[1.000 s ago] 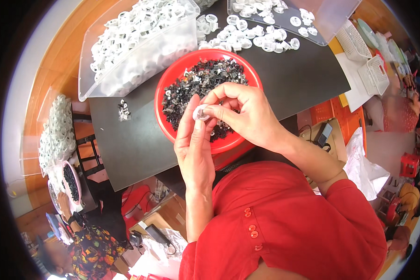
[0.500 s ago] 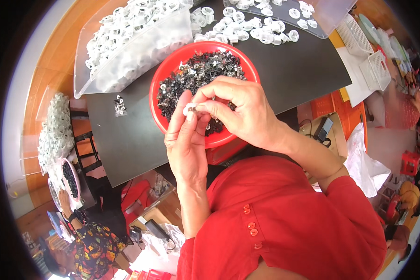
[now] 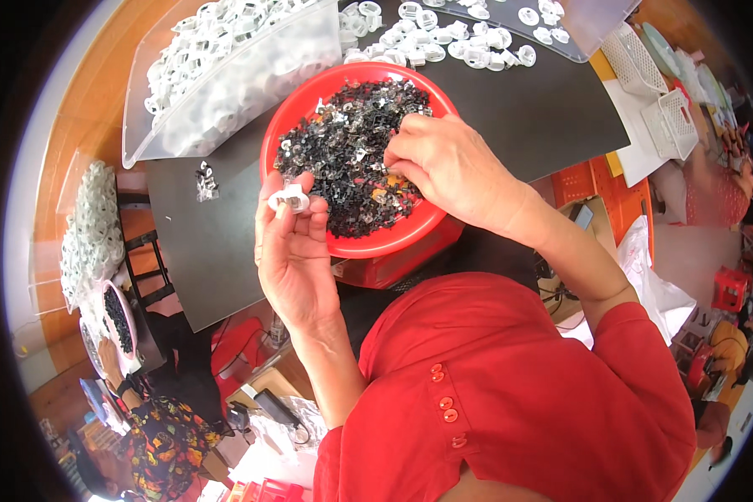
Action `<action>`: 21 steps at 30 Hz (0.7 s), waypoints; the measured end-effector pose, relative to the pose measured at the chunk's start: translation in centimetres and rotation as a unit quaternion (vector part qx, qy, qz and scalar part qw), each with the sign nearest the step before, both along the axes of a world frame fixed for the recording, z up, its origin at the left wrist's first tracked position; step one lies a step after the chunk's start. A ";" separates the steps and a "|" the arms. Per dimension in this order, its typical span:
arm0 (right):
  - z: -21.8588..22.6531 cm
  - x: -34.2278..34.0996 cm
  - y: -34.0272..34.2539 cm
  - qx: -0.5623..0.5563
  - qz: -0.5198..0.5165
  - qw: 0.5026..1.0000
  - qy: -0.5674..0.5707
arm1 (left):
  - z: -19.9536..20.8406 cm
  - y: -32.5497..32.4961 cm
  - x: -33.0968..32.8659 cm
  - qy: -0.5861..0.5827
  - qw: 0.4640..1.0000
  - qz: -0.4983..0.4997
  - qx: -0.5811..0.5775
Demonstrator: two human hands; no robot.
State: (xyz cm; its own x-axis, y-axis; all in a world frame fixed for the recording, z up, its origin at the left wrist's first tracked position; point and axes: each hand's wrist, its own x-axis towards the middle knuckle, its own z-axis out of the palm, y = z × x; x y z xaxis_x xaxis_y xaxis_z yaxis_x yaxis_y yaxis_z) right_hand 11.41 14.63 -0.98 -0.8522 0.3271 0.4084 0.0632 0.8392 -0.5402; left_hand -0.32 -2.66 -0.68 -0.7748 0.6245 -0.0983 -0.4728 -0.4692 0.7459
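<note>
White plastic ring cap (image 3: pixel 289 199) pinched in left hand (image 3: pixel 293 251); right hand (image 3: pixel 452 167) fingertips closed, picking among small dark metal clips (image 3: pixel 351 151) in red round bowl (image 3: pixel 293 125); clip apparently not yet fitted.

Red bowl (image 3: pixel 305 109), black-and-silver clips (image 3: pixel 343 151), white ring (image 3: pixel 289 199), black table (image 3: pixel 217 243)

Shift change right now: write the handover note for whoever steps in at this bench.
Left hand: raised, fingers pinching one white plastic ring.
Right hand: fingers down in the small dark metal clips in the red bowl, picking.
Supplies: clear tray of white rings beyond the bowl, loose rings on the black board.
Done: ring in hand.
Left: no clip lifted out yet.
</note>
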 end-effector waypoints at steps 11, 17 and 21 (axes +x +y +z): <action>-1.1 -0.7 -1.6 0.105 0.001 0.993 -0.058 | -0.2 0.9 0.7 0.009 0.998 -0.009 -0.067; -0.6 -1.1 -2.4 0.162 -0.006 0.985 -0.064 | 0.2 1.1 1.0 0.055 0.993 0.015 -0.102; -0.4 -1.3 -2.1 0.173 0.000 0.982 -0.082 | 0.2 1.2 1.2 0.092 0.988 0.020 -0.120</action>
